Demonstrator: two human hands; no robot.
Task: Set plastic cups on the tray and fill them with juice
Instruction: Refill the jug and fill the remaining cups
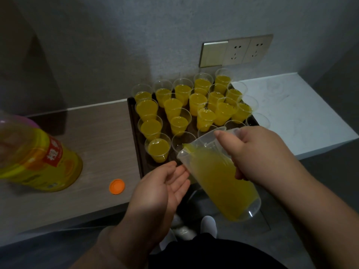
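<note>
A dark tray [138, 150] on the counter carries several clear plastic cups, most of them holding orange juice [204, 107]. In the front row an empty cup [179, 139] stands beside a filled cup [157, 149]. My right hand [256, 154] grips a clear measuring jug [219, 177] of juice, tilted with its spout over the empty cup. My left hand [163, 187] is open, palm up, with its fingertips at the jug's lower side by the tray's front edge.
A large juice bottle [38, 162] with a yellow and red label stands uncapped on the wooden counter at the left. Its orange cap [117, 186] lies beside it. A white surface [295, 113] adjoins the tray on the right. Wall sockets [244, 50] sit behind.
</note>
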